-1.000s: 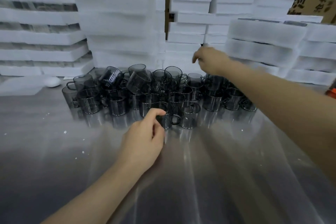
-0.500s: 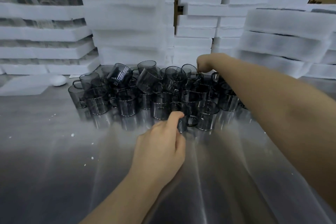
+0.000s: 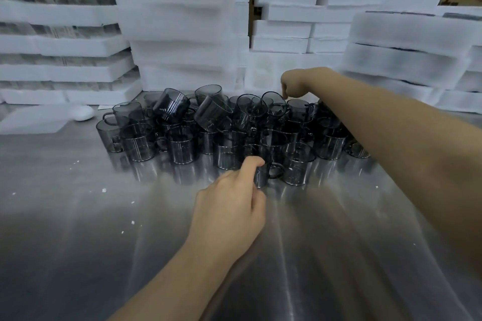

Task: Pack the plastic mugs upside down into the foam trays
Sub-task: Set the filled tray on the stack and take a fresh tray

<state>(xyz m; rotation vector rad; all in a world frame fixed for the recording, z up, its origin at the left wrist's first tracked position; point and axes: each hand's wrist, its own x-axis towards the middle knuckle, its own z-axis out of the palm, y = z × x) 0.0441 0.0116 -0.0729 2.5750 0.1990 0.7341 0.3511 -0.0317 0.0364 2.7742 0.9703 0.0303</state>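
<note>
Smoky plastic mugs (image 3: 182, 146) crowd the frame's centre on the steel desk (image 3: 78, 242) — some upright, some tipped. The left hand (image 3: 229, 206) grips the front mug (image 3: 262, 176), fingers curled round it. Just above, the right hand (image 3: 297, 82) curls at a tilted mug (image 3: 273, 105) (whether it grips, I cannot tell). Foam trays (image 3: 177, 21) stack behind.

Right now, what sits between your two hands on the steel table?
Head view: a crowded pile of smoky grey transparent plastic mugs fills it, from the front mug gripped by the left hand back to the right hand at the rear row.
</note>
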